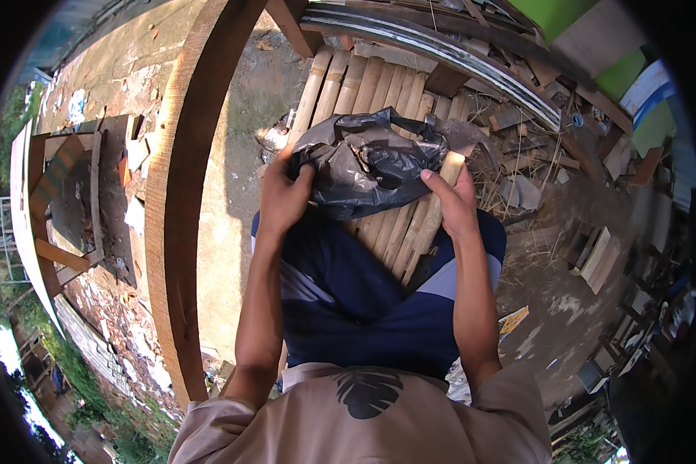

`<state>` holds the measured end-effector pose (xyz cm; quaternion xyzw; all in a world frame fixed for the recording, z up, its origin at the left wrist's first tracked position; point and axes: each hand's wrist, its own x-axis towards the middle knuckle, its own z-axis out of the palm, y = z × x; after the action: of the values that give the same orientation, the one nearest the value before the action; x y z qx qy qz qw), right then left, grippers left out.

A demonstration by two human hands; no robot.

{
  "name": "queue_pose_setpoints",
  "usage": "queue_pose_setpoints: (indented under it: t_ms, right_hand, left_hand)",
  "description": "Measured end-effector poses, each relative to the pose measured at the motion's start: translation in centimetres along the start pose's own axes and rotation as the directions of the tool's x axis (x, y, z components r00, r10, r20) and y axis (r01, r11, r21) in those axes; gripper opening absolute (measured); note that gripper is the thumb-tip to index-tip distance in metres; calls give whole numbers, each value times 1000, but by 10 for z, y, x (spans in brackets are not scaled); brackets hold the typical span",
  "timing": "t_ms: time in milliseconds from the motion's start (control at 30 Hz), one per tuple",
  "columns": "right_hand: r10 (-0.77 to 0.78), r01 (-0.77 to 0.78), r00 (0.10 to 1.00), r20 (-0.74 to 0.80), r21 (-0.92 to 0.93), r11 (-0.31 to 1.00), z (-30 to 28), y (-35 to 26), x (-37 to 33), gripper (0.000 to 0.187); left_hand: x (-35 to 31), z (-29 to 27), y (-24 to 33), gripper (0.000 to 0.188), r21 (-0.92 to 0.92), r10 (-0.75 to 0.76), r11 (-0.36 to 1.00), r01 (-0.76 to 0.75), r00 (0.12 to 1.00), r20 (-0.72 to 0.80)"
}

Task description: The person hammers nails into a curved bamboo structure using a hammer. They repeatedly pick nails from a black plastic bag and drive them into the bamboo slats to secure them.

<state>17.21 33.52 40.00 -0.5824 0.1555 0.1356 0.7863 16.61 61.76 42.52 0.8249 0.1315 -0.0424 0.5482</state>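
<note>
A crumpled black plastic bag [356,174] is stretched between my two hands above a bench of bamboo slats [371,85]. My left hand [286,193] grips its left edge, thumb on top and the other fingers hidden beneath. At the opposite edge, my right hand [452,197] pinches the plastic with the thumb pressed on it. The bag's mouth gapes toward me, showing dark folds; what it contains, if anything, I cannot make out.
A thick wooden post [182,193] rises close on my left. Scrap boards and a long striped strip [441,46] lie beyond the bench. On the right, dry straw and broken pieces [522,189] litter the ground. A wooden frame structure [77,201] stands far left.
</note>
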Motion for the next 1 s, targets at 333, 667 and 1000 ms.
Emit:
queue_pose_setpoints:
  t_ms: [333, 667, 1000]
  right_hand:
    - [-295, 113, 944, -151, -688, 717, 22, -31, -39, 26]
    - [-181, 345, 928, 325, -566, 749, 66, 4, -14, 43]
    - [-225, 234, 968, 114, -733, 639, 16, 47, 21, 50]
  left_hand:
    - [-27, 16, 22, 26, 201, 588, 791, -578, 809, 12]
    - [-30, 29, -11, 42, 621, 267, 605, -498, 862, 431]
    - [-23, 34, -13, 65, 560, 28, 757, -338, 872, 488]
